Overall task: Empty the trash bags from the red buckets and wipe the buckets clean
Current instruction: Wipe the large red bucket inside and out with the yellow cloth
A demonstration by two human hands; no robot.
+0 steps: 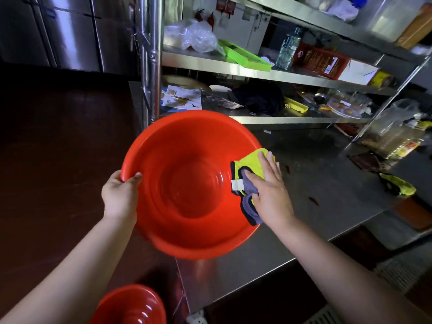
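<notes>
Pressing the yellow cloth (251, 170) flat-fingered with our right hand (268, 192), we wipe the rim of the red bucket (187, 183) our left hand (120, 195) grips, tilted at the tabletop (327, 195) edge. Next likely: rotate, finish, then the second bucket (131, 305) below.

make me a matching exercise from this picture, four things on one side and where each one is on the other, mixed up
Things:
1. yellow cloth
2. second red bucket
3. green tray
4. water bottle

Places:
A. standing on the shelf, right of the green tray
B. pressed under the right hand on the big red bucket
C. bottom edge of view, below the left arm
D. lying on the shelf beside a clear plastic bag

Pairs: 1-B, 2-C, 3-D, 4-A
</notes>
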